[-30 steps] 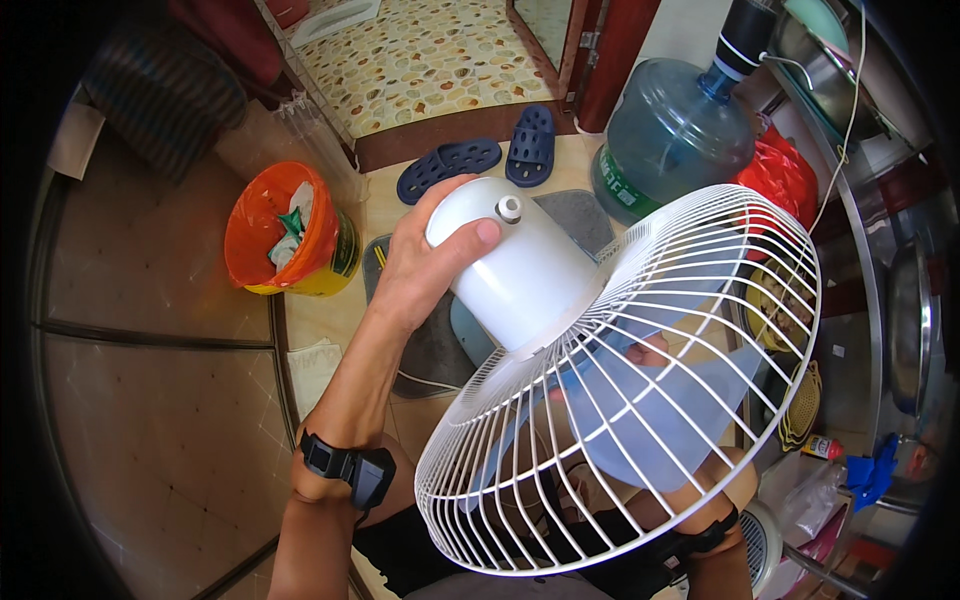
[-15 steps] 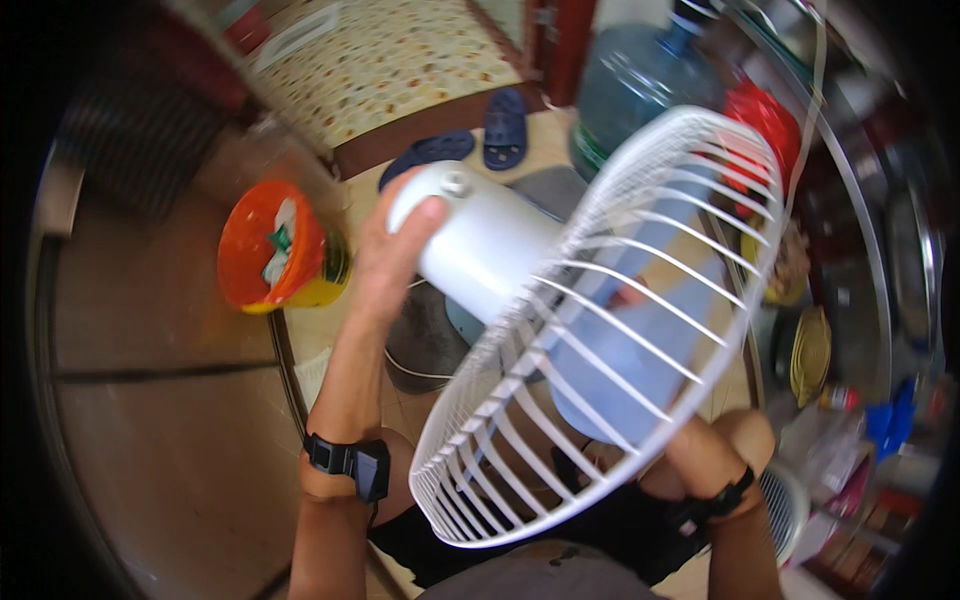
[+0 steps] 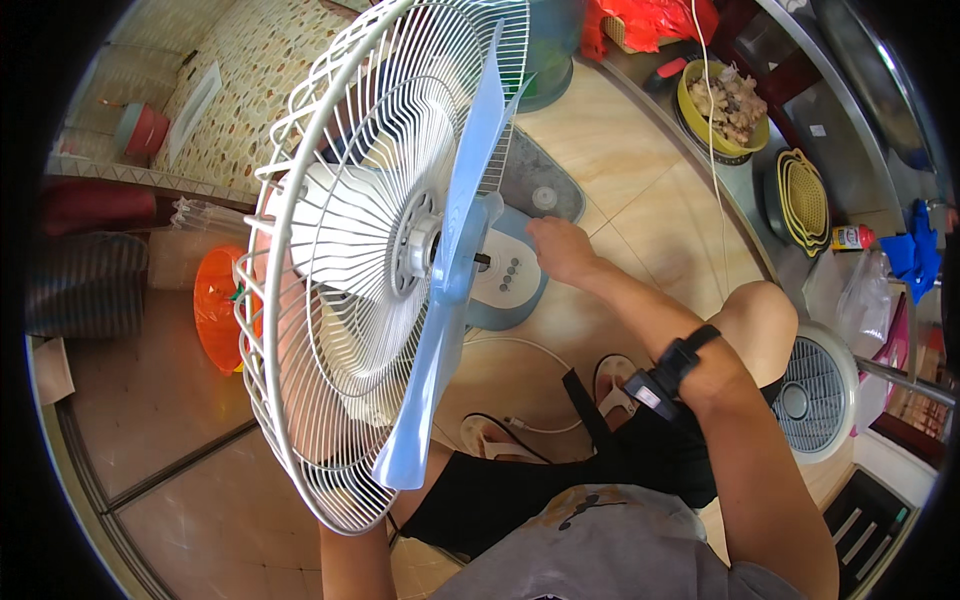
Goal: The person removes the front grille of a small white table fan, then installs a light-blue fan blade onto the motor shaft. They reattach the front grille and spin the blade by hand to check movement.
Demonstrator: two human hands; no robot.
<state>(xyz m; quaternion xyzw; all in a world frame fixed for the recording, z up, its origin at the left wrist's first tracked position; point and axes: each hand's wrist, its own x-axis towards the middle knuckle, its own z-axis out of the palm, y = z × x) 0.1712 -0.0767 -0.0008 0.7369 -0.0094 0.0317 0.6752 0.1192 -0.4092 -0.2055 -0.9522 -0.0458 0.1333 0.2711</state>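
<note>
A white fan head rises at centre-left, its wire rear grille (image 3: 300, 400) facing right and tilted, with no front grille over it. Through the wires shows the white motor housing (image 3: 345, 235). A light blue fan blade (image 3: 425, 375) sits at the grille's middle, seen nearly edge-on, a dark shaft end poking out. My left hand (image 3: 287, 285) is closed on the housing, mostly hidden behind the wires. To the blade's right, my right hand (image 3: 560, 248) has curled fingers, apart from the blade; what they hold, if anything, is hidden. Beneath lies a blue-and-white fan base (image 3: 505, 312) with several buttons.
A round white grille (image 3: 805, 395) stands beside my right knee. A dark grey slab (image 3: 545, 170) lies beyond the base. An orange-lined bin (image 3: 212, 310) is at left. On the right are a yellow bowl (image 3: 750, 140) of food, yellow baskets (image 3: 803, 200) and a hanging white cord (image 3: 712, 150).
The fan head has swung left and turned, so the blade side now shows edge-on. My right hand has come out from behind the blade to its right side.
</note>
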